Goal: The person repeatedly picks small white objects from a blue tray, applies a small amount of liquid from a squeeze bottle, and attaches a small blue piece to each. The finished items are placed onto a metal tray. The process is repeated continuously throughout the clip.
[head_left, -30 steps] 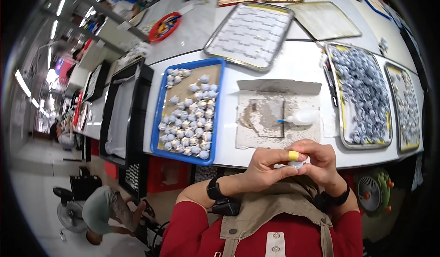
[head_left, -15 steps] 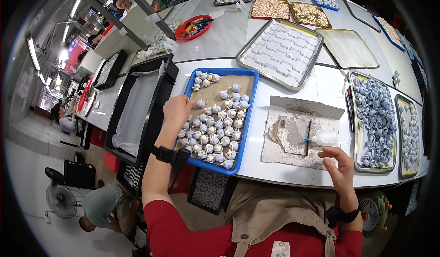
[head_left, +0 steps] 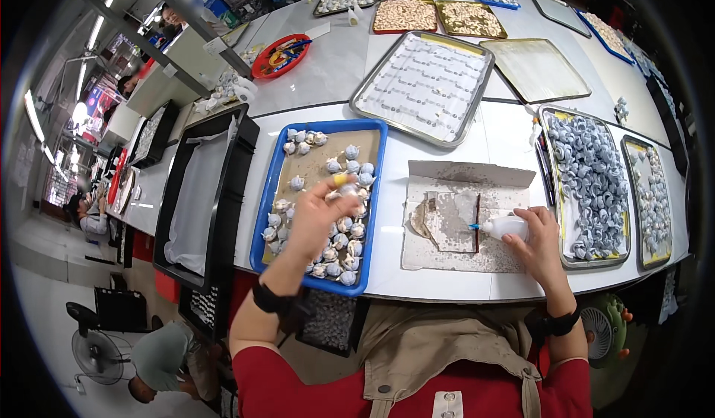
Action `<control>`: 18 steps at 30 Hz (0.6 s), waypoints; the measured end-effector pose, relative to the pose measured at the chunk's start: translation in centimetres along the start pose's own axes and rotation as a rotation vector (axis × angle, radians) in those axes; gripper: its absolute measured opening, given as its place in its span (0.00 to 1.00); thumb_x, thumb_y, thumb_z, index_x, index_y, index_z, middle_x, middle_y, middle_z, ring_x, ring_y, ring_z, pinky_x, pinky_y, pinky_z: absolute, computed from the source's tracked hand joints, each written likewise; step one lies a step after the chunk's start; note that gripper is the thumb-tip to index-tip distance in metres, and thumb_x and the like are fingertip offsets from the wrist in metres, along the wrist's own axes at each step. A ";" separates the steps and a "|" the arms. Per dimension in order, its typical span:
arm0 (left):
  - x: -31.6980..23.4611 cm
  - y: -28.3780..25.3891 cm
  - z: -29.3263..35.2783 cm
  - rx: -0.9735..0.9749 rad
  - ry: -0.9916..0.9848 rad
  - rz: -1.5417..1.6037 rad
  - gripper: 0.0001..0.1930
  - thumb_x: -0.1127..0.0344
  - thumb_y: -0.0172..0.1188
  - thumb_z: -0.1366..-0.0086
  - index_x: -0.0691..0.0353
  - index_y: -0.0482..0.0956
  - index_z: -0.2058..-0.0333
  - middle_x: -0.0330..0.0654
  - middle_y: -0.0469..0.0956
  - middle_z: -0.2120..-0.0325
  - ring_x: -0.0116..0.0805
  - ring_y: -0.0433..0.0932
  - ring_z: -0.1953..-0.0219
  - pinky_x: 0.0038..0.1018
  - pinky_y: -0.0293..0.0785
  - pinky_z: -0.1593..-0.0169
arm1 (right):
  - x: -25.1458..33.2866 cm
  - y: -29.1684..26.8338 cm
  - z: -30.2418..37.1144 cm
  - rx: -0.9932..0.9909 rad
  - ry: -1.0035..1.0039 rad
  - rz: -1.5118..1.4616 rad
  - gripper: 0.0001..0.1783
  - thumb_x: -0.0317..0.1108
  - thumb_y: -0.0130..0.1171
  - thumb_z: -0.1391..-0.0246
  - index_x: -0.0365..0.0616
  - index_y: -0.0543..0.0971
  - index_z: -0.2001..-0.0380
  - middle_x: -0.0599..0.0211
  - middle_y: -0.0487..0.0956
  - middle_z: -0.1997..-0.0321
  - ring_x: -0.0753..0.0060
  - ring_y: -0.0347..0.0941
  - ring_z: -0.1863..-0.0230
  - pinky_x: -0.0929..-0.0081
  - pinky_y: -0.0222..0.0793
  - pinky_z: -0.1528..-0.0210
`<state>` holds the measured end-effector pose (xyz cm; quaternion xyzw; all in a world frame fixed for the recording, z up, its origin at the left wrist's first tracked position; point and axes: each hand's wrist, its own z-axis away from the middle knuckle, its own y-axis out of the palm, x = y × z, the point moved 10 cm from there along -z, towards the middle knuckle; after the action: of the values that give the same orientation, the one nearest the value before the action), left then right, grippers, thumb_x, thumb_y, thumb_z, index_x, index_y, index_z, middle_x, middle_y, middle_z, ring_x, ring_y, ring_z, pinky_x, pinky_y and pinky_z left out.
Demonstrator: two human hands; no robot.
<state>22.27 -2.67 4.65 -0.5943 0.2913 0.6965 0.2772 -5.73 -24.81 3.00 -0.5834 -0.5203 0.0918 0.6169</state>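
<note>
The half-curled right hand [head_left: 539,241] grips a white plastic bottle [head_left: 502,228] lying crosswise, blue nozzle [head_left: 474,226] toward the left hand [head_left: 316,220], which pinches a blurred grey-white ball [head_left: 348,189].

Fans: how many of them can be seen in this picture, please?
2: a grey fan at lower left, and a green fan below the table, right of the person's right hand. Others may be hidden.

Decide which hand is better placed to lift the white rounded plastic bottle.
Probably the right hand: it touches the bottle, while the left hand is over the blue rectangular plastic tray.
</note>
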 end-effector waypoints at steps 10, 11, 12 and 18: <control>9.3 15.8 7.2 0.238 -0.249 0.337 0.20 0.75 0.59 0.40 0.70 0.68 0.49 0.46 0.75 0.56 0.29 0.78 0.62 0.19 0.74 0.60 | -0.7 -1.7 3.6 -0.104 0.199 -0.611 0.18 0.39 0.69 0.59 0.42 0.75 0.68 0.66 0.74 0.72 0.66 0.65 0.67 0.72 0.60 0.61; 9.3 16.0 7.2 0.237 -0.237 0.314 0.20 0.75 0.59 0.40 0.70 0.68 0.49 0.45 0.75 0.56 0.29 0.78 0.62 0.19 0.74 0.60 | -0.1 -2.6 3.8 -0.129 0.130 -0.560 0.18 0.39 0.69 0.59 0.42 0.74 0.69 0.66 0.73 0.73 0.66 0.65 0.67 0.72 0.60 0.61; 9.3 16.1 7.3 0.235 -0.225 0.292 0.20 0.76 0.60 0.41 0.70 0.68 0.49 0.45 0.75 0.56 0.28 0.78 0.62 0.19 0.74 0.60 | 0.6 -3.5 4.0 -0.152 0.060 -0.507 0.18 0.40 0.68 0.59 0.41 0.74 0.69 0.66 0.73 0.73 0.65 0.65 0.67 0.72 0.59 0.61; 9.1 16.4 8.0 0.246 -0.193 0.287 0.21 0.77 0.58 0.40 0.71 0.67 0.48 0.44 0.75 0.56 0.26 0.78 0.62 0.19 0.75 0.59 | 5.0 -6.1 4.6 -0.226 -0.196 -0.250 0.18 0.41 0.71 0.67 0.44 0.74 0.76 0.68 0.70 0.77 0.66 0.62 0.69 0.69 0.54 0.62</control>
<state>3.66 -7.55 -2.12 -0.4388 0.4280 0.7417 0.2723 -9.96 -20.20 9.68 -0.5681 -0.6532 0.0117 0.5005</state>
